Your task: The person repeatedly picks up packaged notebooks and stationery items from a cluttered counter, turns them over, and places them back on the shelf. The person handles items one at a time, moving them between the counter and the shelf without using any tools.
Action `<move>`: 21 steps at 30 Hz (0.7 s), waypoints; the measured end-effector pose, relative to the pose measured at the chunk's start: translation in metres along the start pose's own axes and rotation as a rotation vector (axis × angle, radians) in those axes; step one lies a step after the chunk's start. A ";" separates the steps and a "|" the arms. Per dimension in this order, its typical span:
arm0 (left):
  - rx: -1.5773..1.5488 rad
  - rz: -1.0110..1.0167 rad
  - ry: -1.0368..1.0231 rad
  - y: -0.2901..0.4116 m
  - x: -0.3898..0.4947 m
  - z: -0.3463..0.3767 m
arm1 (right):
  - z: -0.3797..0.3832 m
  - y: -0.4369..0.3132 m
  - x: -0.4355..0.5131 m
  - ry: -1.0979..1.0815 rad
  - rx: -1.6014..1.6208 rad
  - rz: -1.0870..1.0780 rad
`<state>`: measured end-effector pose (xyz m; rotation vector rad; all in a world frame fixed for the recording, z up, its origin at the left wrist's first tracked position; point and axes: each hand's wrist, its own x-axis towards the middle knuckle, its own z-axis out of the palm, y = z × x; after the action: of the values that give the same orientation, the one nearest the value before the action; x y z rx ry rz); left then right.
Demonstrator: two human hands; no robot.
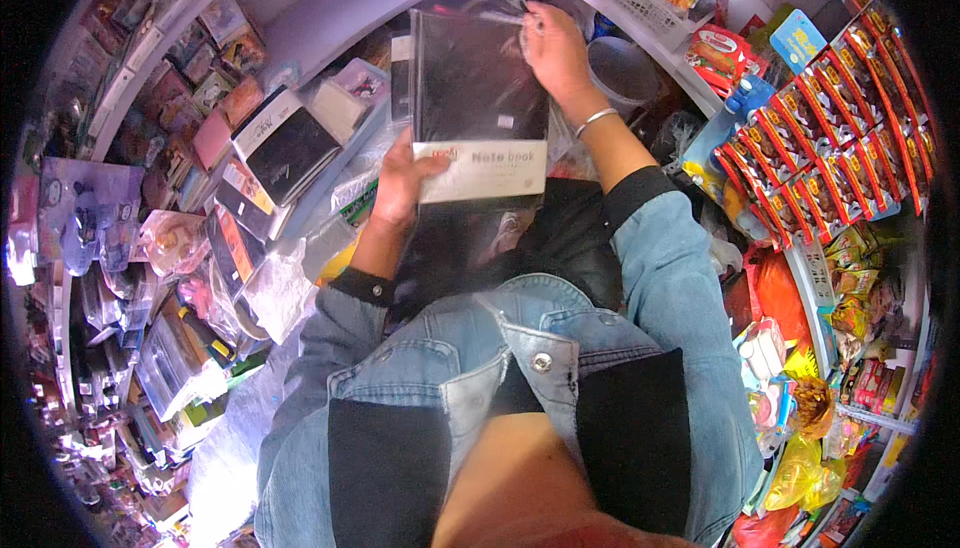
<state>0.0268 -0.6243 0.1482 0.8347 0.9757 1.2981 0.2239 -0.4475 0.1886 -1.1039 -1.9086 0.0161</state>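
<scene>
A black notebook (480,83) with a pale printed paper band (480,173) across its lower part is held up in front of my lap. Clear, glossy plastic wraps it, and a small white sticker (505,122) shows above the band. My left hand (399,180) grips the notebook's lower left edge, thumb lying over the band. At the top right corner, the bent fingers of my right hand (556,53) pinch the plastic wrapping (531,17). A small dark, shiny shape by those fingertips is too blurred to name.
More banded black notebooks (286,144) lie stacked on the left, near a yellow-and-black handled tool (206,334). A whitish bucket (622,72) stands beyond my right wrist. Hanging red snack packets (817,143) and a shelf edge (814,308) bound the right side.
</scene>
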 end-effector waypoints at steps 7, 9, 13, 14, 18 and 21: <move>-0.207 0.086 0.040 -0.007 0.029 0.000 | 0.041 -0.076 -0.081 -0.143 0.158 -0.316; -0.223 0.111 0.071 -0.008 0.028 -0.004 | 0.039 -0.084 -0.087 -0.359 0.185 -0.345; -0.066 0.029 0.077 -0.013 0.024 -0.009 | 0.023 -0.043 -0.050 -0.243 0.116 -0.143; -0.107 0.063 0.057 -0.015 0.024 -0.009 | 0.022 -0.028 -0.039 -0.212 0.126 0.038; -0.131 0.133 0.107 -0.014 0.033 -0.006 | 0.032 0.008 -0.048 -0.160 0.210 0.300; -0.162 0.211 0.211 -0.009 0.047 -0.007 | 0.044 0.015 -0.072 -0.232 0.506 0.490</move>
<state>0.0241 -0.5788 0.1323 0.6992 0.9493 1.6505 0.2174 -0.4710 0.1064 -1.2134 -1.6444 0.8825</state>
